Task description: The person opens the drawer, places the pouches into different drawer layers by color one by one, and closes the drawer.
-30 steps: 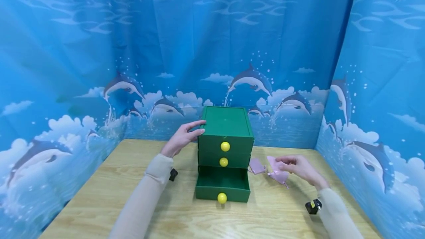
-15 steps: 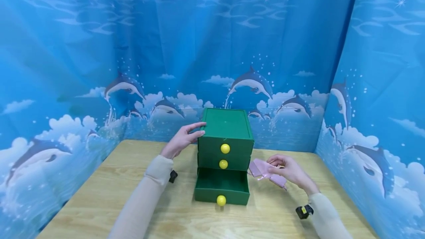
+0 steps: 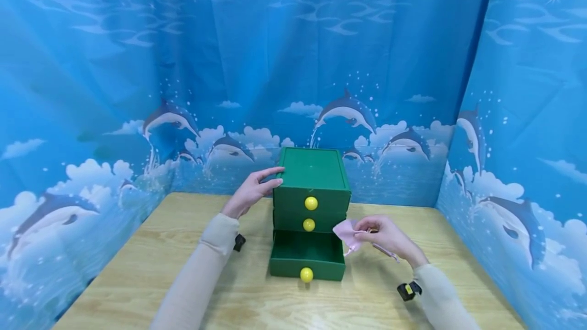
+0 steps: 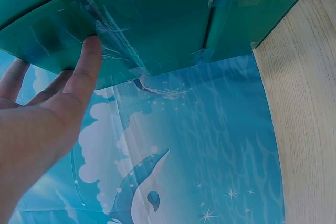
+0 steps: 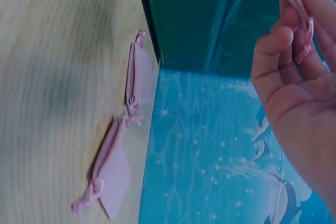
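A green drawer cabinet [image 3: 312,167] with round yellow knobs stands on the table, its bottom drawer [image 3: 286,267] pulled out. My left hand [image 3: 247,195] rests against the cabinet's upper left edge; in the left wrist view a fingertip touches the taped side wall. Beside the open drawer, on its right, my right hand [image 3: 390,238] pinches a pink drawstring pouch [image 3: 346,232] between thumb and fingers. Its cord dangles by the palm in the right wrist view. Two more pink pouches lie on the table there, one nearer [image 5: 114,177] and one by the cabinet [image 5: 140,77].
The wooden table [image 3: 257,302] ends in front of a blue dolphin-print curtain [image 3: 247,65] at the back and sides. The two upper drawers, with knobs [image 3: 311,203], are closed. A small black device [image 3: 408,291] sits at each wrist.
My right hand has lifted the pink pouch and carried it left, up to the open drawer's right side. My left hand stays at the cabinet's edge.
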### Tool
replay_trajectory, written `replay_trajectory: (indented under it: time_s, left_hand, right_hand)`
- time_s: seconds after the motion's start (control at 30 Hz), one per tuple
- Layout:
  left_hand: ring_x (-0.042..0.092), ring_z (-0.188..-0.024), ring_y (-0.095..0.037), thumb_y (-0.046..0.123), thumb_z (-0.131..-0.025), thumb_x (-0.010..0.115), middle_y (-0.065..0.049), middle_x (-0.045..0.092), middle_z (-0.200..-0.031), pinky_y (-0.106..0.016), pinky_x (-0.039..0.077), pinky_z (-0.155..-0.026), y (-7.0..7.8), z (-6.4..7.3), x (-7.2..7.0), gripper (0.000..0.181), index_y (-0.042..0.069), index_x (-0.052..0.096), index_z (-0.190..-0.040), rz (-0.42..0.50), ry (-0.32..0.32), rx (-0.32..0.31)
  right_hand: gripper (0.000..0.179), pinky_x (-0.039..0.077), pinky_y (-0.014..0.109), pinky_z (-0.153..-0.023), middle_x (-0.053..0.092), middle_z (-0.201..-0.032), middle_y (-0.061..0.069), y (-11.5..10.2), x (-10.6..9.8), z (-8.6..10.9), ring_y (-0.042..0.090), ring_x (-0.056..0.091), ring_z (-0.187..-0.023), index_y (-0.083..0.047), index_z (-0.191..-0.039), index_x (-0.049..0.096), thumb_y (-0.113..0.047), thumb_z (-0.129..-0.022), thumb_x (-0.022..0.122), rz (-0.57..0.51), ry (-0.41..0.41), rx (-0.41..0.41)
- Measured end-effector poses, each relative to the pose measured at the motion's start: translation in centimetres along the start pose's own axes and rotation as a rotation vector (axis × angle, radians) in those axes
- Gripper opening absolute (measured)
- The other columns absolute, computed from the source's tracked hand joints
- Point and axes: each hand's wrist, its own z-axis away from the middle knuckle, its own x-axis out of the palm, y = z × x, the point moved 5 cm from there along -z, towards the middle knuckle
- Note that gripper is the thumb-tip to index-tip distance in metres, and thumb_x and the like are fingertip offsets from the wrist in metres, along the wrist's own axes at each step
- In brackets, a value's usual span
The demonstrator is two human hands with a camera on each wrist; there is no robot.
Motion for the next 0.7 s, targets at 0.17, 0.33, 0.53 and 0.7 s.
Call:
replay_trajectory:
  time_s: [0.17, 0.33, 0.53, 0.7]
  left_hand:
    - [0.038, -0.141, -0.032, 0.038, -0.099, 0.058, -0.004, 0.032, -0.159, -0.057, 0.036, -0.112, 0.1, 0.0, 0.0, 0.052, 0.025, 0.045, -0.148, 0.000, 0.005, -0.004]
    - [0.039, -0.140, -0.032, 0.037, -0.099, 0.058, -0.004, 0.032, -0.159, -0.058, 0.036, -0.111, -0.1, -0.2, -0.1, 0.051, 0.025, 0.045, -0.148, 0.010, 0.014, -0.021]
    - [0.040, -0.139, -0.032, 0.038, -0.099, 0.058, -0.004, 0.032, -0.159, -0.057, 0.037, -0.111, -0.2, -0.2, -0.1, 0.051, 0.027, 0.045, -0.147, 0.008, 0.019, -0.039]
    - [0.040, -0.139, -0.032, 0.038, -0.099, 0.058, -0.003, 0.033, -0.158, -0.055, 0.038, -0.111, -0.2, 0.0, 0.0, 0.050, 0.028, 0.046, -0.146, 0.000, 0.022, -0.039]
  right_hand:
    - [0.018, 0.054, 0.026, -0.073, 0.069, -0.101, 0.006, -0.3, 0.9, -0.2, 0.012, 0.063, -0.088, -0.013, -0.104, 0.072, -0.025, -0.090, 0.072, -0.043, -0.039, 0.015]
    - [0.019, 0.054, 0.026, -0.075, 0.070, -0.103, 0.004, -0.9, 1.8, -0.8, 0.011, 0.063, -0.089, -0.015, -0.105, 0.073, -0.027, -0.091, 0.071, -0.026, -0.046, -0.018]
    - [0.019, 0.052, 0.025, -0.077, 0.071, -0.102, 0.003, -1.6, 3.0, -1.4, 0.008, 0.062, -0.089, -0.015, -0.106, 0.072, -0.026, -0.091, 0.070, -0.013, -0.047, -0.044]
    - [0.017, 0.053, 0.024, -0.073, 0.072, -0.097, 0.006, -2.2, 3.8, -1.9, 0.007, 0.063, -0.085, -0.012, -0.105, 0.073, -0.022, -0.092, 0.070, -0.037, -0.045, -0.095]
